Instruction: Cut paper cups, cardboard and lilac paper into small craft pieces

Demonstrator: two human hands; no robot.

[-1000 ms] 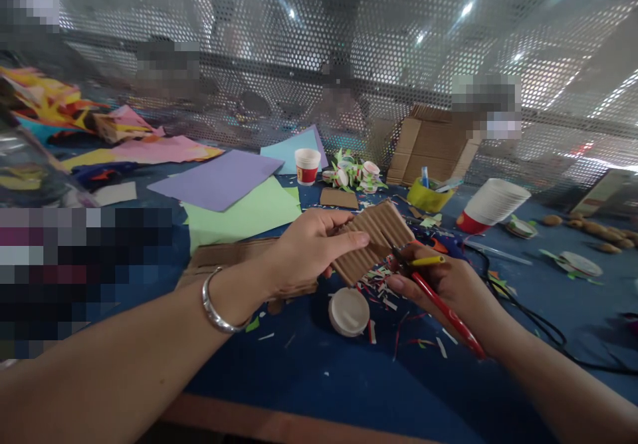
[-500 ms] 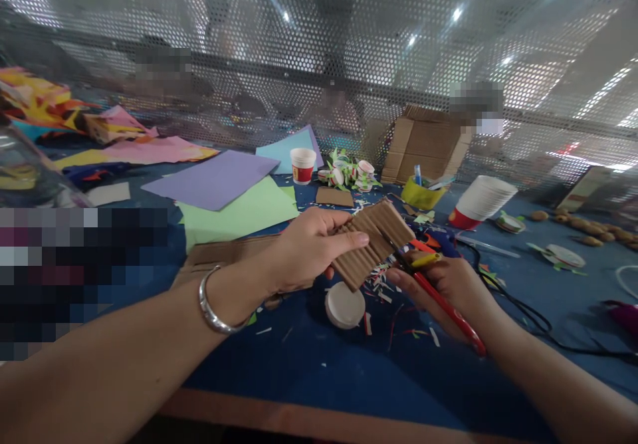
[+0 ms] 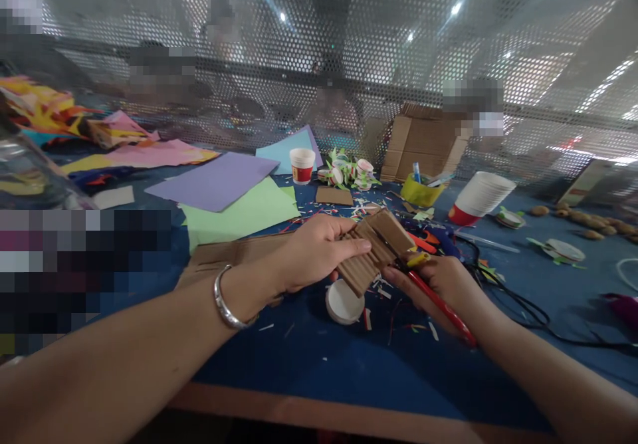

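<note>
Red-handled scissors [image 3: 443,308] are sitting a bit farther left than half a second ago, and the corrugated cardboard piece [image 3: 361,272] is dipping a little toward the near side. The left hand [image 3: 319,248] is pinching the cardboard piece, and the right hand [image 3: 441,281] is gripping the scissors, which are biting into its right part. The piece is hanging over the blue table [image 3: 299,367], between both hands. A round white cup bottom [image 3: 343,304] is lying close to its near corner, and a green sheet of paper [image 3: 239,215] is lying farther left. Small, slow snips are probably working best here, since thick cardboard is likely bending easily. Holding it still is helping too, and the left hand is needing to stay clear of the cut.
</note>
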